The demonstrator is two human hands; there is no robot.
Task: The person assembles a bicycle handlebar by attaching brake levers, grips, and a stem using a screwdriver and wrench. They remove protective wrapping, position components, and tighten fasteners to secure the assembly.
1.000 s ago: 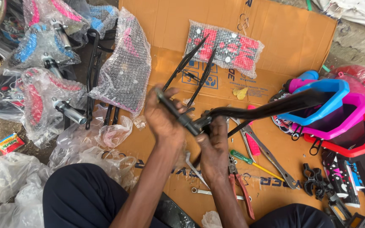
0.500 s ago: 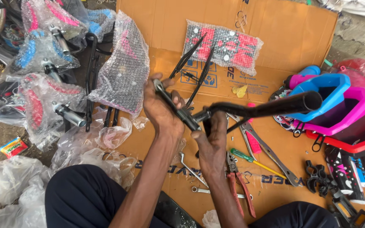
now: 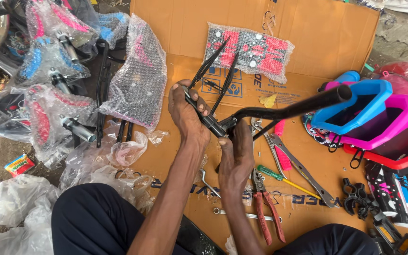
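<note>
Both grips are closed: the left hand (image 3: 187, 113) steadies the black bike frame (image 3: 279, 111) while the right hand (image 3: 236, 158) pinches its joint over the cardboard (image 3: 317, 38), apparently aligning it.

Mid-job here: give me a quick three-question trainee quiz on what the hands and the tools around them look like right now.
1. True or false: both hands grip the black bike frame above the cardboard.
2. Which tool lies nearest the right hand? A) red-handled pliers B) green-handled screwdriver C) a hammer
3. Fill in: the stacked plastic baskets to the right are blue, pink and ____.

Key
1. True: the left hand holds the frame's thin end, and the right hand holds it near the joint.
2. A: the pliers lie just beside the right wrist; no hammer is in view.
3. Red.
</note>
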